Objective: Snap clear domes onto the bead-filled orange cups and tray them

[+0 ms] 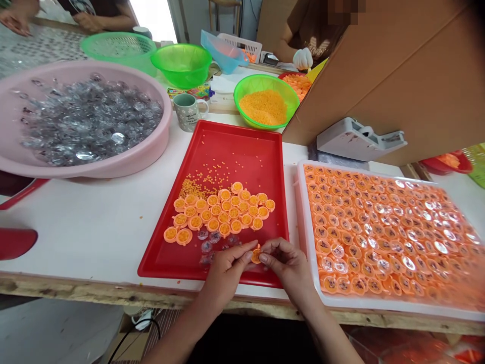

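Note:
Over the near right part of a red tray (pixel 242 144), my left hand (pixel 231 260) and my right hand (pixel 286 260) pinch one small orange round case (pixel 256 255) between thumbs and fingertips. Beyond them on the tray lies a cluster of similar orange cases (pixel 223 217), open side up with yellow beads inside. Loose yellow beads (pixel 197 184) are scattered behind the cluster. Several clear plastic domes (pixel 206 246) sit left of my left hand, some partly hidden by it.
On the right stands a white tray (pixel 308 242) filled with covered orange cases. A pink basin (pixel 166 121) of clear domes is at left. Behind are a mug (pixel 187 114), a green bowl of yellow beads (pixel 265 106), a tape dispenser (pixel 359 139) and a cardboard sheet (pixel 397 65). Other people work beyond.

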### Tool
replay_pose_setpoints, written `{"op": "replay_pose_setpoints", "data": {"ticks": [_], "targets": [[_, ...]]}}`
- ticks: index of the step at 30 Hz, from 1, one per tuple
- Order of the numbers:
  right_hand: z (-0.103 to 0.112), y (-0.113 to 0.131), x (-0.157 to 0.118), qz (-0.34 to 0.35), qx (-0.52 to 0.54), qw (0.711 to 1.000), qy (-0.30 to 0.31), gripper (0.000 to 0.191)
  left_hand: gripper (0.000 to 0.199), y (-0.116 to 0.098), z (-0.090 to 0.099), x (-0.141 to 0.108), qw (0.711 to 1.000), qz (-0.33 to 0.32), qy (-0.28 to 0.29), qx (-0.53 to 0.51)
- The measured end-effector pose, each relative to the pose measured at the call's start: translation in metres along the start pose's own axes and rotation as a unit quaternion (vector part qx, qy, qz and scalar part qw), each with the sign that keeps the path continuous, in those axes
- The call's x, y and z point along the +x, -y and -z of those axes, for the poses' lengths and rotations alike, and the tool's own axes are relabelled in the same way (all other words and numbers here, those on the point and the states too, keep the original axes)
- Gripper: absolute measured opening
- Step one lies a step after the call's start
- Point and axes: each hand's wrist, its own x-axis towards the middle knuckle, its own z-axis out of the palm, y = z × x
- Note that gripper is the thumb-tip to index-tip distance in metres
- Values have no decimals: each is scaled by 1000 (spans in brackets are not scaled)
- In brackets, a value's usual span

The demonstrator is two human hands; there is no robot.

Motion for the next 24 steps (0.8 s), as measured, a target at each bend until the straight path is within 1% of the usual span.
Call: {"op": "replay_pose_setpoints", "data": {"ticks": [3,5,9,13,16,17,19,21,22,24], "targets": [[1,0,-2,39,-86,995,-41,12,27,3,-3,0,995,-59,2,76],[0,1,-5,53,-119,990,-58,11,27,4,-4,1,988,-94,-9,119],[-1,4,-11,84,-123,985,-83,13,22,2,-3,2,979,-153,-17,136],[0,8,-18,171,-201,960,-89,12,22,-3,-1,-2,966,-205,11,159],[0,11,-21,203,-224,948,-101,13,25,-8,-1,-7,968,-208,18,137],[0,13,-21,208,-228,946,-96,16,25,-9,-1,-8,971,-202,20,125],[1,17,-21,224,-244,941,-67,24,25,-13,-2,-10,976,-186,28,106],[1,22,-21,246,-264,932,-34,26,22,-15,-3,-11,979,-176,35,93],[2,24,-21,255,-271,928,-26,25,21,-17,-4,-11,981,-174,34,85],[2,27,-22,273,-282,919,-31,24,22,-18,-5,-11,982,-171,29,71]]}}
